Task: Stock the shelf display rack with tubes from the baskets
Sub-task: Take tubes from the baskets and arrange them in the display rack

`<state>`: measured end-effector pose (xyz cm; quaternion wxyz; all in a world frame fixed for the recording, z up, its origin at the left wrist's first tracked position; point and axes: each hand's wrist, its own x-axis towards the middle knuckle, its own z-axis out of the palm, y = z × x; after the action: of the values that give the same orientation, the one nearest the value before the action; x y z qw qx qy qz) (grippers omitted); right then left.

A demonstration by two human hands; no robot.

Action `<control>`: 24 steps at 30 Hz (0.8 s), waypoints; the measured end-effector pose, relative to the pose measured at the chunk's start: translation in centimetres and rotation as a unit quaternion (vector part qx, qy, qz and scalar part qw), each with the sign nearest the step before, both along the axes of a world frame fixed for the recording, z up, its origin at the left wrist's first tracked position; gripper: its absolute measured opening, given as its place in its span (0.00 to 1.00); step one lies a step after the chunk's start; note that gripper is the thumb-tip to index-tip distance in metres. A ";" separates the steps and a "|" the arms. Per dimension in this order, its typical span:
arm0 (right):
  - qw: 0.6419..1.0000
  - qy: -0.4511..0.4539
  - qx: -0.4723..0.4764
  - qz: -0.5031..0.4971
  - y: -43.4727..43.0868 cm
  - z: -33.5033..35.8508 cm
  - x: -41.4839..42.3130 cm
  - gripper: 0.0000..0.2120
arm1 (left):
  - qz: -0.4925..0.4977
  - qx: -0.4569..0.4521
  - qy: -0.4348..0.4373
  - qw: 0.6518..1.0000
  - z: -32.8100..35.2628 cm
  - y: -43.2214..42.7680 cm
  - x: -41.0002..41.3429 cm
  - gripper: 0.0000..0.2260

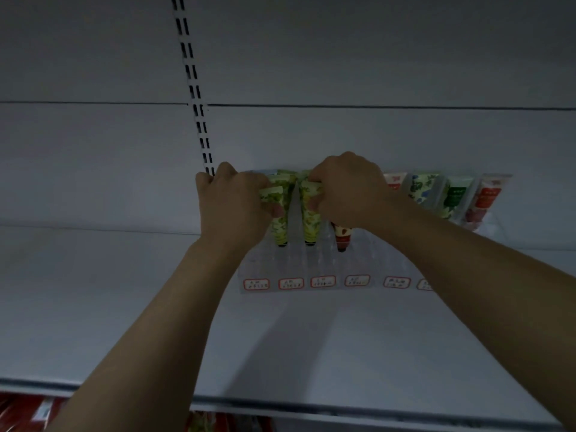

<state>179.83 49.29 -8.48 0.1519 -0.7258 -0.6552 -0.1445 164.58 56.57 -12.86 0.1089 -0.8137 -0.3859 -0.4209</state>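
Shelf front: my forearms reach over white shelf to clear rack.
L hand: fingers curled round green tubes, rack's left end.
R hand: gripping other green tubes, next lane.
Done: red tube in; right-side tubes stocked.
Left: front rows look empty; baskets not in view.

We see a pale grey shelf carrying a clear plastic rack, set back against the rear panel, with a row of small red-edged labels along the rack's front edge.
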 end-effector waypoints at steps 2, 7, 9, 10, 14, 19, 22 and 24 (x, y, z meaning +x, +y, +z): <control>1.000 0.013 0.026 0.011 -0.6 0.5 0.2 0.09 | 0.005 0.012 0.006 1.000 -0.1 0.1 0.1 0.14; 0.997 0.037 0.051 0.043 -0.3 1.3 -0.5 0.07 | 0.009 -0.002 0.020 1.000 0.1 -0.3 0.2 0.09; 0.997 0.041 0.039 0.045 0.4 0.6 -0.9 0.07 | 0.001 0.009 0.035 0.999 0.0 -0.3 0.4 0.08; 0.997 0.045 0.038 0.044 0.7 0.4 -0.9 0.07 | -0.001 0.008 0.040 0.999 0.0 -0.3 0.5 0.08; 0.998 0.047 0.019 0.033 1.4 0.8 -0.7 0.07 | 0.012 0.013 0.033 0.999 -0.1 -0.3 0.5 0.10; 0.994 0.040 0.096 0.045 0.6 2.0 -0.3 0.08 | 0.012 -0.005 0.029 0.999 0.2 -0.6 0.5 0.06; 0.995 -0.002 0.081 0.061 0.1 2.3 -1.5 0.09 | 0.050 -0.016 0.076 0.996 0.4 -0.7 0.8 0.07; 0.996 -0.019 0.066 0.051 0.2 2.5 -1.8 0.08 | 0.058 0.001 0.077 0.995 0.3 -1.0 1.1 0.07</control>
<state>178.05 49.48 -5.98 0.1942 -0.6770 -0.6830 -0.1937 165.64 55.59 -12.58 0.1636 -0.8197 -0.4223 -0.3507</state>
